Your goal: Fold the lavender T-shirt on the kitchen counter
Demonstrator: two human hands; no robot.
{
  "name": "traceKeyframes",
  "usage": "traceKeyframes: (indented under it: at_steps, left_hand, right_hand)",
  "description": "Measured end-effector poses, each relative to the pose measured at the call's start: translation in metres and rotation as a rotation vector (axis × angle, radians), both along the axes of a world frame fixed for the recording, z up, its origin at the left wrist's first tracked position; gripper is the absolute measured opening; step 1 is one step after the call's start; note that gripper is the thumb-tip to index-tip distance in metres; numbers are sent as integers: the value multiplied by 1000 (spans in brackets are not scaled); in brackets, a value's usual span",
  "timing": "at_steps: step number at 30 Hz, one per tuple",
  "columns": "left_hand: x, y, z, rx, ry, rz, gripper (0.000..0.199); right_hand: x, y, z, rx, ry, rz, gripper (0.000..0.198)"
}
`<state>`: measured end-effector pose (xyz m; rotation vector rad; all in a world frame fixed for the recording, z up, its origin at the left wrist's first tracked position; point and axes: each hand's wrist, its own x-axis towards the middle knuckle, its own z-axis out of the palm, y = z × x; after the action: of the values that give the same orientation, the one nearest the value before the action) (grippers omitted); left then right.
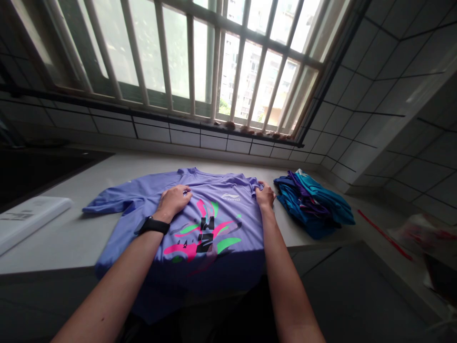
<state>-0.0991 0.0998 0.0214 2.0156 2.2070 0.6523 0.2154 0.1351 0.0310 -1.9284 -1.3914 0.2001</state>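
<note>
A purple T-shirt (214, 190) with a pink, green and black print lies front up on the white counter, its lower part hanging over the front edge. One sleeve stretches out to the left; the right side is gathered in. My left hand (174, 202), with a dark band on its wrist, is closed on the cloth at the left of the chest, pinching a small fold. At the right shoulder, my right hand (265, 194) grips bunched fabric with curled fingers. Just right of that hand sits a pile of blue, teal and purple clothes (314, 202).
The white counter (82, 233) runs below a barred window (185, 62). At its left lie a white flat box (32, 219) and a dark cooktop (46, 166). To the right are a red strip (383, 233) and a clear plastic bag (421, 231).
</note>
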Motion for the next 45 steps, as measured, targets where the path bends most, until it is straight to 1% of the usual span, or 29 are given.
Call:
traceKeyframes:
  at_steps: [1, 4, 6, 7, 8, 11, 12, 14, 16, 17, 19, 21, 22, 24, 26, 28, 29, 30, 31, 33, 34, 35, 36, 37, 39, 42, 45]
  left_hand:
    - [0, 0, -1, 1, -3, 1, 46]
    - [-1, 2, -3, 14, -11, 1, 45]
    - [-2, 3, -4, 31, -18, -1, 44]
    - [-3, 3, -4, 39, -22, -3, 44]
    - [-3, 3, -4, 44, -25, -4, 43]
    - [-3, 3, -4, 40, -22, 1, 43]
    - [-2, 3, -4, 33, -18, 2, 43]
    - [-2, 2, -2, 18, -11, -1, 43]
    - [-1, 1, -2, 2, -6, -6, 45]
    - [-1, 1, -1, -3, -5, -8, 45]
    - [-1, 0, -1, -3, -3, -11, 45]
    - [-1, 0, -1, 0, -3, -9, 45]
    - [-1, 0, -1, 0, -3, -9, 45]
    - [-1, 1, -2, -2, -7, -10, 46]
    - [-1, 1, -2, -2, -13, -13, 46]
    - [-1, 2, -3, 5, -17, -10, 46]
    - [-1, 2, -3, 9, -18, -8, 45]
    - [-2, 2, -4, 15, -19, -6, 45]
    - [-2, 3, -4, 21, -19, -5, 44]
    - [-2, 3, -4, 32, -19, -5, 43]
    - [-3, 3, -5, 35, -18, -5, 42]
    - [-3, 2, -5, 37, -17, -4, 41]
    - [-4, 2, -5, 38, -17, -5, 41]
    - [-4, 2, -5, 40, -19, -6, 40]
    - [-4, 2, -5, 45, -26, -7, 40]
    - [-4, 1, -5, 49, -34, -8, 39]
    - [-2, -2, -3, 28, -16, -10, 40]
  right_hand:
    - [1, -1, 1, 59, -10, -8, 41]
    - [4, -5, 5, 242, 1, -109, 45]
    - [6, -5, 7, 327, 22, -153, 46]
    - [7, -5, 8, 347, 34, -166, 47]
    - [7, -4, 8, 344, 51, -172, 47]
    - [8, -1, 7, 264, 113, -166, 49]
    - [8, 1, 7, 268, 118, -155, 50]
    - [7, 3, 6, 355, 85, -110, 55]
    - [7, 6, 3, 456, 26, -29, 56]
    - [7, 7, 1, 464, 5, 20, 55]
    - [6, 9, -4, 392, -1, 83, 54]
    - [6, 10, -8, 298, 15, 64, 59]
    - [6, 10, -9, 281, 16, 30, 61]
    - [5, 8, -9, 326, -14, -41, 60]
    - [5, 3, -6, 436, -68, -84, 57]
    - [2, -1, -2, 535, -109, -59, 55]
    - [0, -3, -1, 555, -119, 0, 53]
    - [-3, -4, 0, 540, -125, 101, 50]
    - [-7, -5, 1, 488, -129, 235, 46]
    - [-17, -6, 0, 298, -151, 533, 39]
    - [-23, -6, -1, 185, -174, 647, 37]
    - [-28, -6, -2, 78, -204, 712, 35]
    - [-32, -6, -3, -18, -238, 725, 35]
    - [-36, -6, -4, -99, -269, 693, 36]
    - [-41, -6, -6, -209, -318, 554, 41]
    - [-42, -5, -8, -251, -368, 356, 49]
    - [-40, -3, -10, -257, -374, 219, 53]
